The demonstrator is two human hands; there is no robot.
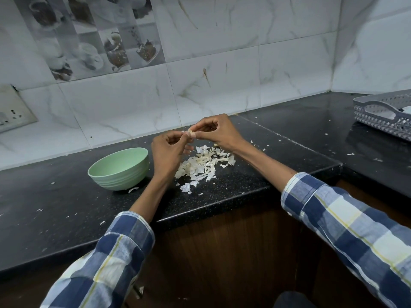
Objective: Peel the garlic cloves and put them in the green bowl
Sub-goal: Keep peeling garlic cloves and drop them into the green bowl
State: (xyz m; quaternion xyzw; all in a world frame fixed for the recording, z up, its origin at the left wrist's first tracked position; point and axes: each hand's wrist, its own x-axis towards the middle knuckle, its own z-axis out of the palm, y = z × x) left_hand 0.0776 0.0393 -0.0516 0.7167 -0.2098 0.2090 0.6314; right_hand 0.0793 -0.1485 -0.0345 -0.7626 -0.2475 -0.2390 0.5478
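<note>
Now we see the green bowl [119, 168] on the black counter [66, 207]; beside it our left hand [169, 150] and right hand [216, 131] pinch one garlic clove [190, 131] above the peel pile [204, 164], a grey basket [385, 113] far right.

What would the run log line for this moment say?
step: peeling | clove: pinched between left hand and right hand, above peels | bowl: left of peels, contents hidden

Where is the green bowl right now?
In the head view, the pale green ribbed bowl sits on the black speckled countertop, just left of the left hand and the pile of white garlic skins.
</note>
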